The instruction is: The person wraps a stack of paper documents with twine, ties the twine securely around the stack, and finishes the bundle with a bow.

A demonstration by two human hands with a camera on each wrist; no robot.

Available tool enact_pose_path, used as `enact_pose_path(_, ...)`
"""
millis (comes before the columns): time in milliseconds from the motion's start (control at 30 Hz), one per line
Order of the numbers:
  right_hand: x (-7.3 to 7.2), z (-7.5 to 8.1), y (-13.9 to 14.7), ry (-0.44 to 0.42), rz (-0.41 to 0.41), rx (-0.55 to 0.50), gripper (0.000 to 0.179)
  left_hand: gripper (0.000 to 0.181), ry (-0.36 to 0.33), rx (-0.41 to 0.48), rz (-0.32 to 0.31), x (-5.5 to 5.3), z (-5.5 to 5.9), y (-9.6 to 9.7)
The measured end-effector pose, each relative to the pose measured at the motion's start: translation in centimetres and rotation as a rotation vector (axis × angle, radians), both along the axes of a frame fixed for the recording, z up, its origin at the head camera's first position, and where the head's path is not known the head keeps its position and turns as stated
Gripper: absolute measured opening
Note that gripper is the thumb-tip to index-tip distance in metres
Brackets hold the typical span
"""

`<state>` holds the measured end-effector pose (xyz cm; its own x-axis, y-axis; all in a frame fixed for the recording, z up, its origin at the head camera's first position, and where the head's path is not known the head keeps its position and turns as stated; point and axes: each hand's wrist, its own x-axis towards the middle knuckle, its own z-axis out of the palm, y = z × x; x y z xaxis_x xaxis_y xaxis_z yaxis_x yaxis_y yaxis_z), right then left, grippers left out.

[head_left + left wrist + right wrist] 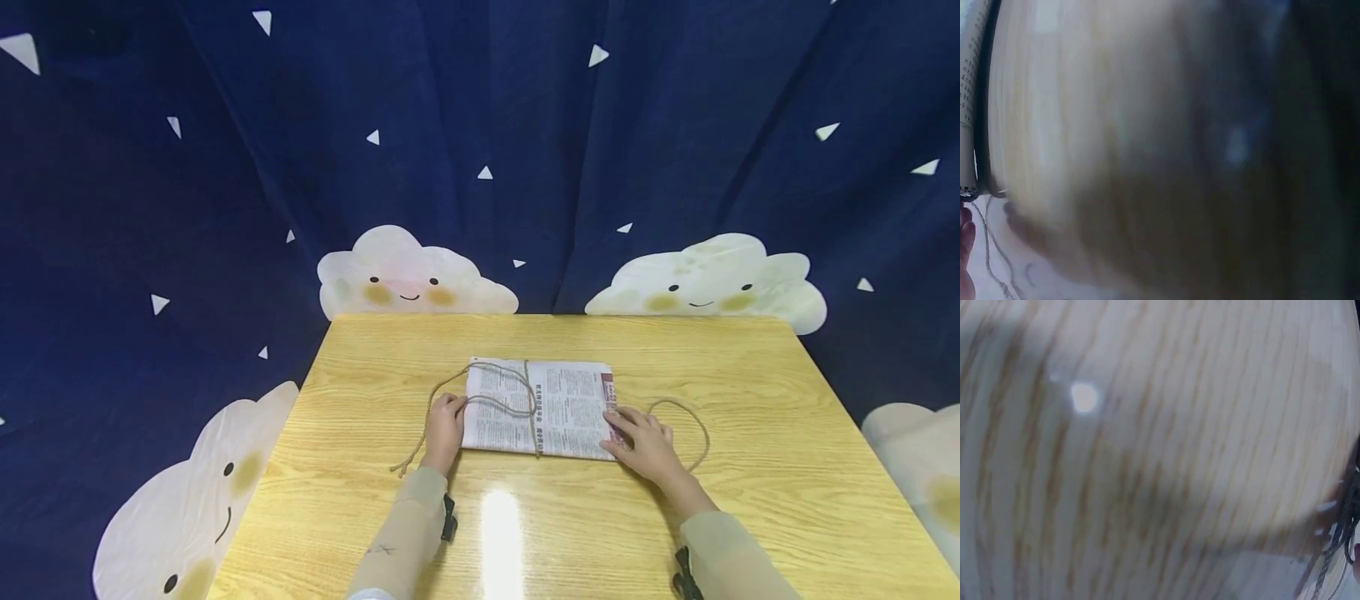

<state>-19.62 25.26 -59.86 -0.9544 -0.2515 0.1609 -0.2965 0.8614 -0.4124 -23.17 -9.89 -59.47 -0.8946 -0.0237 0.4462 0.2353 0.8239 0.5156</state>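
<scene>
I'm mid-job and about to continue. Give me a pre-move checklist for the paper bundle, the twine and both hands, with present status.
1. Newspaper bundle on the table: ok, it appears to lie flat.
2. Both hands at the bundle: ok, left hand at the left edge, right hand at the right.
3. Crossing strand in place: ok, it runs from far edge to near edge.
4. Top face free of slack: not ok, a twine loop lies over the left half.
5. Twine ends off the bundle: ok, left of it.
6. Twine underneath: cannot tell, underside hidden.
</scene>
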Motion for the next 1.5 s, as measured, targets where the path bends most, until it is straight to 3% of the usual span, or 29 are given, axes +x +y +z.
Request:
enact_pose_path(200,0.0,0.1,-0.2,0.001,0.006,-0.004,0.059,0.007,-0.033,-0.088,-0.113,-0.1,0.0,-0.2)
enact_pose_path(367,-0.3,0.6,-0.3,0.011,0.02,0.011,0.054,0.007,-0.079,-0.165,-0.15,-0.3,-0.1,-0.2)
enact_pose_path(533,-1.9,2.4,-1.8,0.017,-0.053,0.068,0.031,0.009,-0.085,-0.173,-0.178,-0.5,-0.1,-0.1)
enact_pose_path(633,-3.4,3.7,-4.0,0.041,-0.085,0.035,0.019,0.009,-0.086,-0.168,-0.181,-0.5,-0.1,-0.1)
enact_pose_path(700,-4.5,4.3,-5.9,0.04,-0.05,-0.031,0.017,0.009,-0.087,-0.17,-0.181,-0.4,-0.1,-0.1)
enact_pose_path(800,-6.0,4.8,-8.8,-0.004,0.068,-0.108,0.024,0.009,-0.08,-0.175,-0.182,-0.3,0.0,0.0)
enact_pose_path(933,-7.2,4.8,-11.8,-0.107,0.193,-0.102,0.038,0.009,-0.082,-0.171,-0.177,-0.2,0.1,0.1)
enact_pose_path(1033,-7.7,4.5,-13.2,-0.17,0.212,-0.07,0.045,0.009,-0.085,-0.174,-0.171,-0.3,0.1,0.2)
enact_pose_path(1200,-8.2,4.3,-14.5,-0.252,0.145,-0.129,0.044,0.009,-0.085,-0.182,-0.16,-0.3,0.0,0.2)
enact_pose_path(1367,-8.3,4.3,-14.8,-0.238,0.022,-0.272,0.021,0.009,-0.099,-0.178,-0.156,-0.3,0.1,0.2)
enact_pose_path(1500,-8.5,4.1,-14.0,-0.192,-0.116,-0.433,0.02,0.009,-0.129,-0.178,-0.141,-0.1,0.3,0.3)
